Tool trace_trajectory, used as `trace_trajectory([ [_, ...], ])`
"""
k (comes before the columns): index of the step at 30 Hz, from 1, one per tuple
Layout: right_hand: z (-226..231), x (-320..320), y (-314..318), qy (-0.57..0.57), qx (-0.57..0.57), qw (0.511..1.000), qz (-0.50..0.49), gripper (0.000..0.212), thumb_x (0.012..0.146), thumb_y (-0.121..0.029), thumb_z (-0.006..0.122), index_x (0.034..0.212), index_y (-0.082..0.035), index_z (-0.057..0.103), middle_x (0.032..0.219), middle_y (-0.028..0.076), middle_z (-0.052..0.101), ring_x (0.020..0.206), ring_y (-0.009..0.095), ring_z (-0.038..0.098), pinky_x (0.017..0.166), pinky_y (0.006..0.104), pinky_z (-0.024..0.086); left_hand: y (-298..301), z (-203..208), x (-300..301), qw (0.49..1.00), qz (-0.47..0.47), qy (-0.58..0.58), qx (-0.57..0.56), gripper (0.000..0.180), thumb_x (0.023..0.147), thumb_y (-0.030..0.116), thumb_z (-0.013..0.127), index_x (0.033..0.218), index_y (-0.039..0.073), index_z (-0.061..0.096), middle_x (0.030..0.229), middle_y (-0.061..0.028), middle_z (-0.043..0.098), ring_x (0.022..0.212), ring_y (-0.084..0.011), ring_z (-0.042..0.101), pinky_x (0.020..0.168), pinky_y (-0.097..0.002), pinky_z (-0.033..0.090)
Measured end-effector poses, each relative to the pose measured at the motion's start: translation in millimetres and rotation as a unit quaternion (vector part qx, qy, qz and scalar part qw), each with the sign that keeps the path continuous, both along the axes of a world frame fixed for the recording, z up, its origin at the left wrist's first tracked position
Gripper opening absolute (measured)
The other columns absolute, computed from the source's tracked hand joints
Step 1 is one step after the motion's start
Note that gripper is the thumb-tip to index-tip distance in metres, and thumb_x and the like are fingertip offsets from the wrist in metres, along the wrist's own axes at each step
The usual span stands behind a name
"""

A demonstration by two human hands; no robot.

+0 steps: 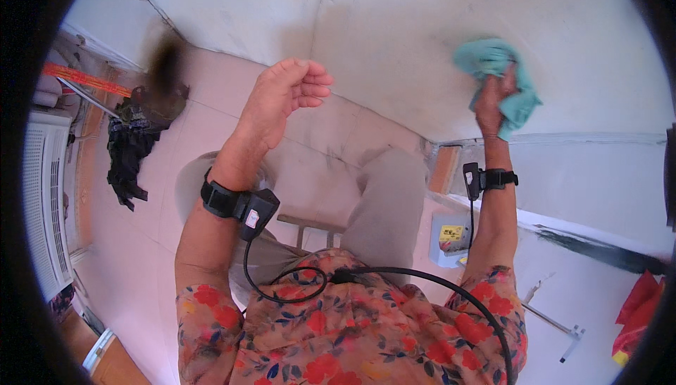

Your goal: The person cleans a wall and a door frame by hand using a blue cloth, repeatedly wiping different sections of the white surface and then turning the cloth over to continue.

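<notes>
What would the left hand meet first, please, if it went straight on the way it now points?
The left hand would probably meet the pale wall first, though the depth between them is unclear.

A pale, smudged wall (394, 47) fills the far side, a thin dark line running up it and a soft shadow falling across it. Pinkish tiles with straight seams cover the floor (148, 244), which looks whiter toward the right. At the left stands a white slatted unit (48, 195), with an orange-brown panel (116, 364) near the lower corner. The light is cool and even.
</notes>
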State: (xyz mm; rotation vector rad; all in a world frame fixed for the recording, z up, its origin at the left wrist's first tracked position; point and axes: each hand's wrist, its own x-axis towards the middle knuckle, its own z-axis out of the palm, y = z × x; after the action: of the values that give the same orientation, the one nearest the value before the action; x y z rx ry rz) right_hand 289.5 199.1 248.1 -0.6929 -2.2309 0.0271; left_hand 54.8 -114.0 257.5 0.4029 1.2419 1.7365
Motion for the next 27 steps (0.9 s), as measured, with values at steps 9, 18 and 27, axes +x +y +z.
trace_trajectory([
  [9,1.6,22.4,35.4,0.229,0.164,0.92,-0.274,0.036,0.077,-0.011,0.048,0.102,0.015,0.041,0.102,0.027,0.043,0.092,0.042,0.042,0.085,0.0492,0.032,-0.4,5.8,2.2,1.0,0.006,0.004,-0.012,0.026,0.092,0.026,0.047,0.099,0.003,0.057,0.095,-0.0103,0.063,0.083,-0.0143,0.06,0.076,-0.0273,0.048],
  [18,6.0,-37.0,-42.9,-0.033,0.195,0.975,-0.096,0.042,0.073,-0.007,0.053,0.111,0.01,0.045,0.124,0.029,0.038,0.113,0.048,0.036,0.098,0.0551,0.028,2.4,2.1,1.3,1.0,-0.008,0.009,-0.003,0.029,0.093,0.028,0.047,0.101,0.003,0.057,0.096,-0.0114,0.064,0.083,-0.0143,0.062,0.075,-0.0269,0.05],
  [27,-17.1,-11.0,-8.5,0.106,0.116,0.959,-0.235,0.05,0.075,-0.013,0.053,0.115,0.012,0.038,0.117,0.028,0.041,0.11,0.043,0.036,0.098,0.05,0.025,4.8,-0.3,-0.4,1.0,-0.006,0.017,-0.019,0.03,0.094,0.028,0.046,0.102,0.002,0.057,0.097,-0.012,0.064,0.082,-0.0147,0.062,0.074,-0.0266,0.05],
])
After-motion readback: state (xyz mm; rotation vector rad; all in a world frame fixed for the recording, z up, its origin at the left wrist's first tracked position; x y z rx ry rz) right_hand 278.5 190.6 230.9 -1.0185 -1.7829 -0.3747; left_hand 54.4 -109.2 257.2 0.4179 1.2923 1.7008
